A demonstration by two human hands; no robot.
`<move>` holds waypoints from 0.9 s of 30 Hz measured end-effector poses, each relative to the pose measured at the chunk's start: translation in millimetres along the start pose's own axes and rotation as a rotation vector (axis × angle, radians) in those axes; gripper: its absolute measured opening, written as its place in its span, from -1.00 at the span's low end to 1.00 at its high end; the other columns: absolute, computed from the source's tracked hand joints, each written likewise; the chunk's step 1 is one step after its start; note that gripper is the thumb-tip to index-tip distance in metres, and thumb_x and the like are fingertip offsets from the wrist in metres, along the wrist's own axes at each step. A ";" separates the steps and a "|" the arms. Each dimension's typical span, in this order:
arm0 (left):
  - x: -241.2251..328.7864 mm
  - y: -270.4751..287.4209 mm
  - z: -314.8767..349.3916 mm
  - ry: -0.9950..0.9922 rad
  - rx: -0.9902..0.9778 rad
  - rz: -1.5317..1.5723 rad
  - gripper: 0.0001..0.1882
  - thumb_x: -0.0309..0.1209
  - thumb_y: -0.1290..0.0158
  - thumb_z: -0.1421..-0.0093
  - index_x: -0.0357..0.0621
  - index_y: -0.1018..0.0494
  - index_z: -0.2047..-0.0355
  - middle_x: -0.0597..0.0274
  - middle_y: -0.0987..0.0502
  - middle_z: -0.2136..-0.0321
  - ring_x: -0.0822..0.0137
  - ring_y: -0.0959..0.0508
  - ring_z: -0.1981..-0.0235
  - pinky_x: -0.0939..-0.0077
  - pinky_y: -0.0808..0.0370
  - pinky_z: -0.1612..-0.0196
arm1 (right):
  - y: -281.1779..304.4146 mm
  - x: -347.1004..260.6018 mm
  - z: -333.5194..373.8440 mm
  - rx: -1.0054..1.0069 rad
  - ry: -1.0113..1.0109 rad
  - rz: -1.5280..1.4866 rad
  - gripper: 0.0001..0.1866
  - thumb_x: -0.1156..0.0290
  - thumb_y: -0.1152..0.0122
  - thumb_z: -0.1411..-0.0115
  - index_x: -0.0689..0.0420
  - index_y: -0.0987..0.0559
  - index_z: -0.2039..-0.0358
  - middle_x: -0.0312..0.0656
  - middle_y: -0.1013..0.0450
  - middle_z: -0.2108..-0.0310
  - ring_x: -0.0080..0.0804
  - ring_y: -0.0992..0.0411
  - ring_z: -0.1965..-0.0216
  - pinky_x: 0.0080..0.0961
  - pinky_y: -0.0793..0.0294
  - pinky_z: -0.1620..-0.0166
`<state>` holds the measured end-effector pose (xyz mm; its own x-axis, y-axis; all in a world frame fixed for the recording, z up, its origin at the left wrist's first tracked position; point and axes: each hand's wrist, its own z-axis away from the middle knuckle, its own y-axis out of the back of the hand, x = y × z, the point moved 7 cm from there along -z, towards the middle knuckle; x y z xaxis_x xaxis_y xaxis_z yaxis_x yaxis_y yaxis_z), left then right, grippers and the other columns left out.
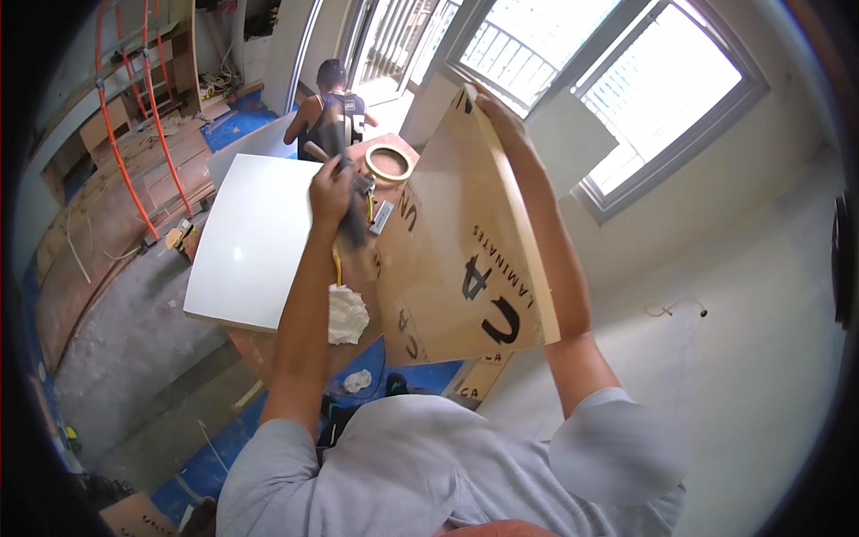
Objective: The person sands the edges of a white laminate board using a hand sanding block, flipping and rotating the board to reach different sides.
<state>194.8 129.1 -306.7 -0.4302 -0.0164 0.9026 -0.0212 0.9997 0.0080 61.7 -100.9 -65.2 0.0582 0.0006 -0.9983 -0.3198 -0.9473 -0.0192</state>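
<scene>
My right hand (497, 109) grips the far top corner of a brown board panel (447, 268), which stands tilted on edge with black lettering on its face. The right forearm runs along the panel's pale edge. In my closed left hand (331, 190) is a long dark tool (352, 219), smeared by motion, so its exact kind cannot be made out. Left of that hand lies a glossy white panel (250, 237). A roll of tape (370, 166), a small grey metal piece (382, 217) and a crumpled white cloth (347, 318) lie around the tool.
The brown worktable (250, 349) is under these things. Beyond it a person in a dark jersey (331, 112) faces away. An orange ladder (125, 134) stands far left. Blue sheeting (197, 474) covers part of the floor. Windows (662, 98) and a pale wall (680, 259) are at right.
</scene>
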 end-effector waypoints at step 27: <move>-77.8 91.2 206.8 0.400 -0.090 -1.302 -0.15 -0.16 -0.27 -0.23 -0.15 -0.14 -0.42 -0.26 -0.31 -0.22 -0.32 -0.43 -0.16 -0.15 -0.44 -0.18 | 344.8 126.0 147.2 0.021 -0.173 -0.405 -0.47 0.16 0.04 -0.46 0.33 -0.43 -0.23 -0.14 -0.57 0.10 -0.53 -0.57 0.24 -0.57 -0.62 0.15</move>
<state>39.7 218.3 -465.2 0.1443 -0.9486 0.2817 -0.1417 0.2619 0.9546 -180.5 -380.3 -205.7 0.0246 0.4256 -0.9046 -0.3232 -0.8529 -0.4101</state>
